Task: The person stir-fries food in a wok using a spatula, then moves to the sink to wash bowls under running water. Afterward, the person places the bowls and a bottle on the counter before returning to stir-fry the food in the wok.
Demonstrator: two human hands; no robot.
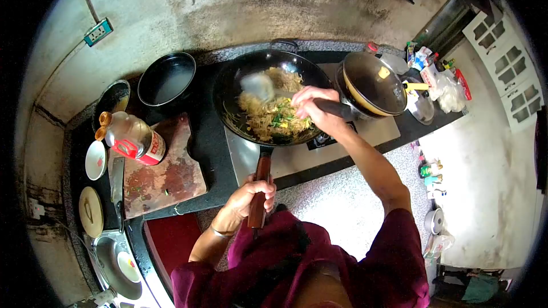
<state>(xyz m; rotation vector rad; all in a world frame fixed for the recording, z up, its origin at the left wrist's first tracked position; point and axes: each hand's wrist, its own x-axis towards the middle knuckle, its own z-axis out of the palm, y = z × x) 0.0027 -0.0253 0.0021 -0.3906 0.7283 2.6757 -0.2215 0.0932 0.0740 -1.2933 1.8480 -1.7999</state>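
Observation:
My left hand (260,197) is wrapped around the brown wooden handle of a large black wok (228,77) on the stove. In the wok lie pale, thin noodles (257,117) mixed with green vegetable pieces and yellow bits. My right hand (317,107) grips the dark handle of a spatula (258,86) over the wok's right side. The spatula's metal head is smeared by motion at the left part of the food.
Right of the wok stands a pan with a glass lid (374,82). On the left are a black pan (167,80), a cutting board (165,185) with an oil bottle (134,137), and a cleaver (117,185). A sink (108,254) is at lower left.

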